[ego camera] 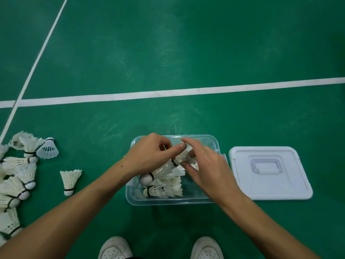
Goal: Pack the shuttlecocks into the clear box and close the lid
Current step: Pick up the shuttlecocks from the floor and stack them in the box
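Observation:
The clear box [168,200] stands open on the green floor in front of me, with several white shuttlecocks [164,189] lying inside. Both hands are over the box. My left hand [149,156] grips a stack of nested shuttlecocks [164,170] whose cork end points toward my left forearm. My right hand [203,165] pinches the feathered top of that stack with curled fingers. The white lid [268,172] with its handle lies flat on the floor just right of the box.
A pile of loose shuttlecocks [16,176] lies on the floor at the far left, and a single shuttlecock [70,181] stands apart from it, nearer the box. White court lines [186,91] cross the floor beyond. My two white shoes [115,248] show at the bottom edge.

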The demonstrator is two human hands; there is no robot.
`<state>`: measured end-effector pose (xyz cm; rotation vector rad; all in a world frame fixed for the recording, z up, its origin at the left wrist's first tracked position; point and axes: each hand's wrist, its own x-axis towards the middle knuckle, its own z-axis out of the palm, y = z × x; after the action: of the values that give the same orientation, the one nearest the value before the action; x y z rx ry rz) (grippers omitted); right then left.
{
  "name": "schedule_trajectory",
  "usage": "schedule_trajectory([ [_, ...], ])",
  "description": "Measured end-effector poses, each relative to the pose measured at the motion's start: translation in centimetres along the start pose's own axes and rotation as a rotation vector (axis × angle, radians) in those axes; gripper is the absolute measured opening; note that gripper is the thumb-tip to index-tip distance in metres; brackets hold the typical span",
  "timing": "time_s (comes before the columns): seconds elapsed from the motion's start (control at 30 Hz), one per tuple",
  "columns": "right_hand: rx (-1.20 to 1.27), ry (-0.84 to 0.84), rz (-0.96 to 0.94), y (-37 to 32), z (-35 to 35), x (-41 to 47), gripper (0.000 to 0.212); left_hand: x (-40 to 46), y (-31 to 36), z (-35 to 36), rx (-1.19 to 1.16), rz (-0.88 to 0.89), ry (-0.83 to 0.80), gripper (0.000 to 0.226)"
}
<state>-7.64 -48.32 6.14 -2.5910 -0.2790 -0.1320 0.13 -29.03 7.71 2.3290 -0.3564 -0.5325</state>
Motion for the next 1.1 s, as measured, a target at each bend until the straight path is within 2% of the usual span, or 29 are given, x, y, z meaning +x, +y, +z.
schedule_trajectory([
  [0.13,-0.003,-0.071,0.146,1.3,-1.0,-1.5,0.081,-1.2,-0.8,-0.4,0.254,0.141,0.009,0.043],
  [0.23,0.041,-0.138,0.233,1.7,-1.3,-2.4,0.083,-1.9,-1.5,-0.2,0.434,0.229,-0.150,0.032],
  [0.43,0.017,-0.223,0.323,1.8,-1.5,-2.6,0.090,-1.6,-0.8,1.9,0.695,0.331,-0.429,0.041],
  [0.6,-0.032,-0.283,0.342,1.6,-1.7,-2.6,0.086,-0.2,-0.7,3.8,0.795,0.299,-0.604,0.046],
  [0.87,-0.070,-0.377,0.324,1.4,-0.1,-2.0,0.082,0.1,-1.9,4.5,0.785,0.276,-0.522,0.028],
  [1.1,0.020,-0.466,0.355,1.6,1.9,-1.4,0.076,-0.2,-3.5,3.5,0.714,0.290,-0.493,0.028],
])
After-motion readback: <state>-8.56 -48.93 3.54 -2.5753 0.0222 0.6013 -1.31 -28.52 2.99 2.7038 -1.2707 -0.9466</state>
